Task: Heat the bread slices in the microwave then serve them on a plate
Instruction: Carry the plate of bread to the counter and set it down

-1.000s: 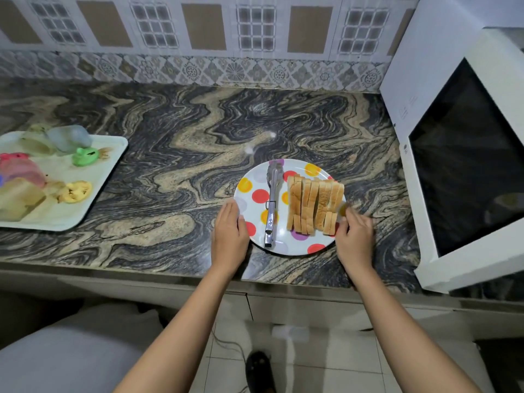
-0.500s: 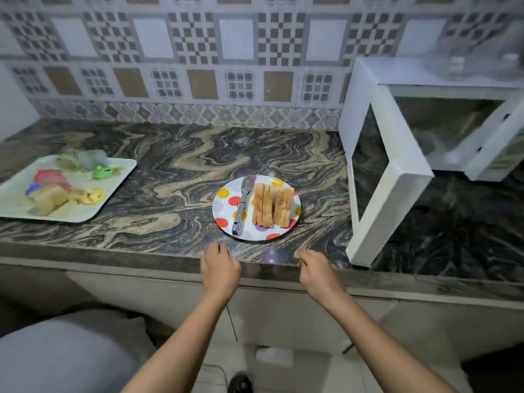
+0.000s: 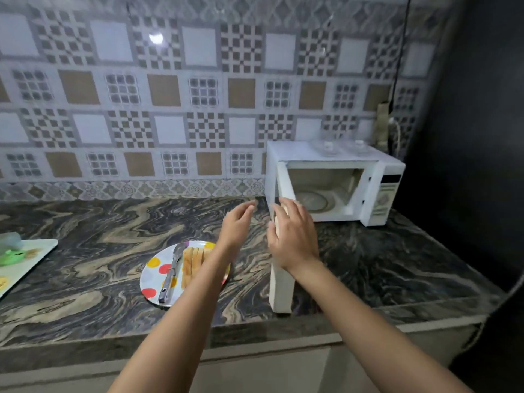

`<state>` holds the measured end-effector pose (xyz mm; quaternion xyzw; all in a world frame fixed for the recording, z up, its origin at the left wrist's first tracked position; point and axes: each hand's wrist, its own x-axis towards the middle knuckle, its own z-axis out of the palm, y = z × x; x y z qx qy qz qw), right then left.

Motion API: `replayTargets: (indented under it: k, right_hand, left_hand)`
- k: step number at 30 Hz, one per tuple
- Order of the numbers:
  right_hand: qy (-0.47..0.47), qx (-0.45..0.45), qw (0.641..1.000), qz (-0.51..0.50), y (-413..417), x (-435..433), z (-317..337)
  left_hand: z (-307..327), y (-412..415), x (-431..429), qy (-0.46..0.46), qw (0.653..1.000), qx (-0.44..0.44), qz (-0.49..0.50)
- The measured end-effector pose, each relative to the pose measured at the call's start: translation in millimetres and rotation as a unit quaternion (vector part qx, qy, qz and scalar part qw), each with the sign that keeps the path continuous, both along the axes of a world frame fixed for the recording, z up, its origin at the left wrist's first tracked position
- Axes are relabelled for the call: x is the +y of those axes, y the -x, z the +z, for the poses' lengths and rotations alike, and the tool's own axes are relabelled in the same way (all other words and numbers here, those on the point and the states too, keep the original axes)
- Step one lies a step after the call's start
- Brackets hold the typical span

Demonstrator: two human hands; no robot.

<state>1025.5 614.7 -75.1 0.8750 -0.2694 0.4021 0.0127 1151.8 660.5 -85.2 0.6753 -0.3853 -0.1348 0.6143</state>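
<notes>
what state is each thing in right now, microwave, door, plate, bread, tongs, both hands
microwave: cavity empty, turntable bare
microwave door: swung wide open
plate: on the counter, loaded
bread slices: stacked on edge on the plate
tongs: lying on the plate beside the bread
left hand: open, holding nothing
right hand: open, at the door's edge

A row of toasted tan bread slices (image 3: 194,263) stands on edge on my round white polka-dot plate (image 3: 154,275) on the bench. The boxy white microwave (image 3: 380,191) sits right, door (image 3: 280,290) swung open.
</notes>
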Motion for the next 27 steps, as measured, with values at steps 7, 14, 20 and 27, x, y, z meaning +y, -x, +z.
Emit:
replayTargets:
  k: [7, 14, 20, 27]
  right_hand:
    - [0.029, 0.025, 0.999, 0.017, 28.3, -30.3, -6.7]
    - [0.052, 0.011, 0.998, -0.029, 82.0, -103.2, -15.7]
    - [0.044, 0.008, 0.995, -0.088, 113.3, -199.4, -24.4]
    - [0.05, 0.035, 0.988, -0.145, 108.1, -323.1, -25.5]
  left_hand:
    - [8.7, 22.3, -77.4, 0.029, 0.994, 0.002, -0.109]
    - [3.5, 52.4, -150.1, 0.044, 0.978, -0.182, -0.094]
    - [-3.2, 87.3, -233.8, 0.047, 0.951, -0.305, -0.028]
    - [-7.4, 88.6, -332.8, 0.013, 0.918, -0.395, 0.026]
